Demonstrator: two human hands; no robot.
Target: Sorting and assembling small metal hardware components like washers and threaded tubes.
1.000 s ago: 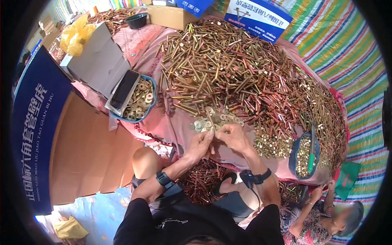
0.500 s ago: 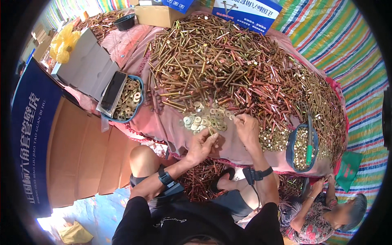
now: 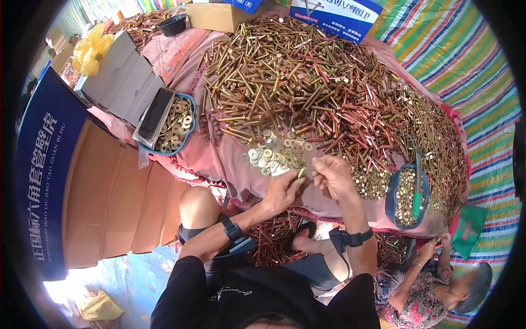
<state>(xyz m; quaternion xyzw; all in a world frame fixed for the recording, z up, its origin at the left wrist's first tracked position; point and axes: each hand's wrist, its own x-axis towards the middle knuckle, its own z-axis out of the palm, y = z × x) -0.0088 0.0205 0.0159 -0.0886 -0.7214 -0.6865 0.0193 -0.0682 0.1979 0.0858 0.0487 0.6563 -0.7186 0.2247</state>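
Note:
My left hand (image 3: 281,193) is closed on a gold-coloured bolt (image 3: 301,173), only a short end of which shows past the fingertips. Just to its right, my right hand (image 3: 335,176) is pinched; what its fingertips hold, if anything, is too small to make out. The two hands are close together but apart. Right beyond them lies a loose heap of flat metal washers (image 3: 272,156) on the pink cloth (image 3: 233,170). A great pile of brassy and reddish bolts (image 3: 285,82) spreads behind the washers.
On the left, a blue tub (image 3: 193,125) of washers has a dark phone (image 3: 155,114) across its rim. A blue basket (image 3: 392,205) of nuts with a green-handled tool (image 3: 416,205) stands at right, near loose nuts (image 3: 372,183). Cartons (image 3: 109,197) stand left; another person (image 3: 424,285) sits lower right.
My right hand has drawn back from the edge of the washer heap toward me. My left hand has shifted right with the bolt, closing the gap between them. The view has shifted slightly.

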